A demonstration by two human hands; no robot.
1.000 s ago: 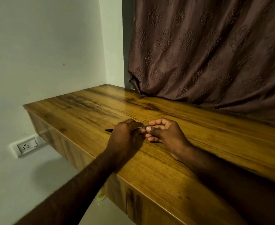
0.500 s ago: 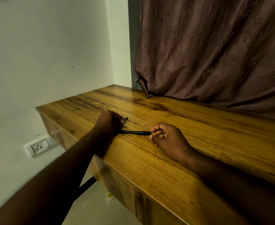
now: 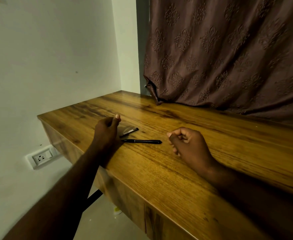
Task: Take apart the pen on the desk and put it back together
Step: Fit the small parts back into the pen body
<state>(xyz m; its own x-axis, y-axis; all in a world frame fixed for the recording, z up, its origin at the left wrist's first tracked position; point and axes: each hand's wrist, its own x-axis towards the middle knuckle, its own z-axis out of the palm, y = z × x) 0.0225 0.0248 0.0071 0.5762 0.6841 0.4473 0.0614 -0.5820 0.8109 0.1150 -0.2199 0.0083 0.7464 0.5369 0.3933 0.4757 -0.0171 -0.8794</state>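
Note:
A slim black pen body (image 3: 142,141) lies flat on the wooden desk (image 3: 159,170), running left to right between my hands. Just behind it, apart from it, lies the short black cap (image 3: 129,132), angled toward the back right. My left hand (image 3: 107,130) hovers at the left ends of both parts with its fingers curled and thumb raised; nothing shows in it. My right hand (image 3: 189,144) rests on the desk a little right of the pen's tip, fingers loosely curled, holding nothing.
A brown patterned curtain (image 3: 229,58) hangs down onto the back of the desk. A white wall (image 3: 47,58) stands to the left, with a socket (image 3: 41,157) below desk height. The desk's left edge drops to the floor (image 3: 99,222).
Both hands have let go: the pen body now lies free on the desk, and the cap lies behind it. My right hand has drawn back to the right, my left hand has lifted slightly.

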